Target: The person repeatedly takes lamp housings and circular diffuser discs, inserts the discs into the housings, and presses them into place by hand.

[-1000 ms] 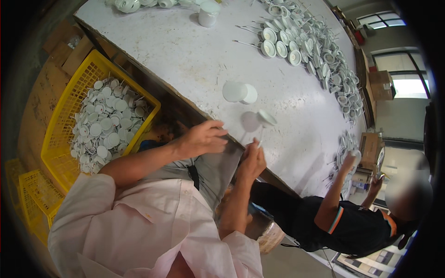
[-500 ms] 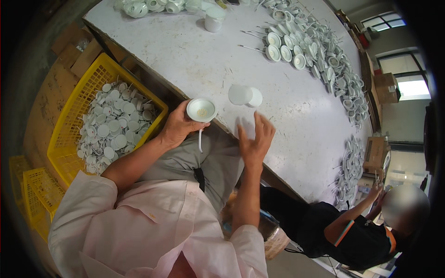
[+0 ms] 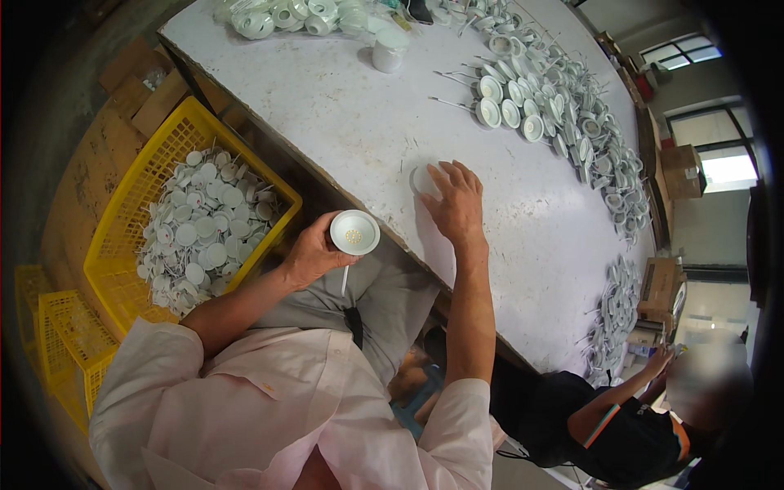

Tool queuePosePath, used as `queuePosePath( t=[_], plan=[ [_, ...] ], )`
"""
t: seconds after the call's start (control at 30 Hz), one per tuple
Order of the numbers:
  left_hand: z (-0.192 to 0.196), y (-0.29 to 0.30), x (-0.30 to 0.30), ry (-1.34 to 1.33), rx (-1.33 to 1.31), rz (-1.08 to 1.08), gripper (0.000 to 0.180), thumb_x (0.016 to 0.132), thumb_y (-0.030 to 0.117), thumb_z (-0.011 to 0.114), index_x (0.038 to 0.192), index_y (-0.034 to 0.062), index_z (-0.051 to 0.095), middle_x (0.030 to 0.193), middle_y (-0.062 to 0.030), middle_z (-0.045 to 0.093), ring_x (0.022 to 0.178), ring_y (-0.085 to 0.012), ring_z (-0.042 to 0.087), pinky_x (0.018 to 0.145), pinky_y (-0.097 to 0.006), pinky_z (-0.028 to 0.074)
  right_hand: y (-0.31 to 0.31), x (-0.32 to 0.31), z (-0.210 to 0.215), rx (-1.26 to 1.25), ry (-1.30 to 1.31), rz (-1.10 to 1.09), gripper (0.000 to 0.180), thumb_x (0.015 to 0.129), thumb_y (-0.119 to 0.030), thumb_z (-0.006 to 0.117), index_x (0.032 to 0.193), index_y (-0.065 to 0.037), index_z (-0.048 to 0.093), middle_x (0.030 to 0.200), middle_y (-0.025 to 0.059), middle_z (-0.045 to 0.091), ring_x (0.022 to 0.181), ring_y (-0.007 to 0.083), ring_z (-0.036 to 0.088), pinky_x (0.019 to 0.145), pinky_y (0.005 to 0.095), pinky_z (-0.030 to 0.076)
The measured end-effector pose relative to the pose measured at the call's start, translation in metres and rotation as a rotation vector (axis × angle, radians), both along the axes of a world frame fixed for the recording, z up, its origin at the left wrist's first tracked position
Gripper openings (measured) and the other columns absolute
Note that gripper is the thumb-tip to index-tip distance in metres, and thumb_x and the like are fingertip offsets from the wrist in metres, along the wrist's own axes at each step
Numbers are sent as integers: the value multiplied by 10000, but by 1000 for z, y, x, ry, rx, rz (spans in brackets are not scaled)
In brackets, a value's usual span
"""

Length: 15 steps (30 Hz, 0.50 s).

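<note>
White round fitting (image 3: 355,233) is at the centre of the frame, open face toward the camera, gripped by the left hand (image 3: 314,251). Half a second ago the right hand (image 3: 457,202) was short of the pale disc (image 3: 422,179); it now partly covers it on the table (image 3: 327,122), upper centre, fingers spread, contact not discernible. Judged result: fitting supported, second hand positioned at the disc.

L hand (image 3: 314,251) curled in grip; R hand (image 3: 456,202) fwd, palm down, loosely spread.
</note>
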<state>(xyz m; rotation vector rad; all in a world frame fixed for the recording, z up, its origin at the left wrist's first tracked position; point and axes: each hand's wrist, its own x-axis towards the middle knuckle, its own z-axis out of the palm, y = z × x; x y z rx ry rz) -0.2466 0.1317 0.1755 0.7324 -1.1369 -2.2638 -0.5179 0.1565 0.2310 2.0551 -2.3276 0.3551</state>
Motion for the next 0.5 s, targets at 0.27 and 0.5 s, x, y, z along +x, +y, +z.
queuePosePath(
  t=[0.27,0.5],
  plan=[
    [2,3,-4,-21,-65,-31,738,715,-25,745,1327,-6,332,1238,-93,490,1123,-191,530,908,-352,520,21,-17,-17,-208,-369,-231,617,699,-159,750,1275,-99,539,1269,109,534,1224,312,449,1020,438,378],
    [-1,7,-8,41,-51,-37,760,707,13,768,1317,17,315,1186,-119,540,1005,-238,621,768,-334,566,43,-5,-8,-526,-648,-378,620,722,-71,756,1290,-45,508,1151,137,589,1047,219,563,899,355,466]
  ],
)
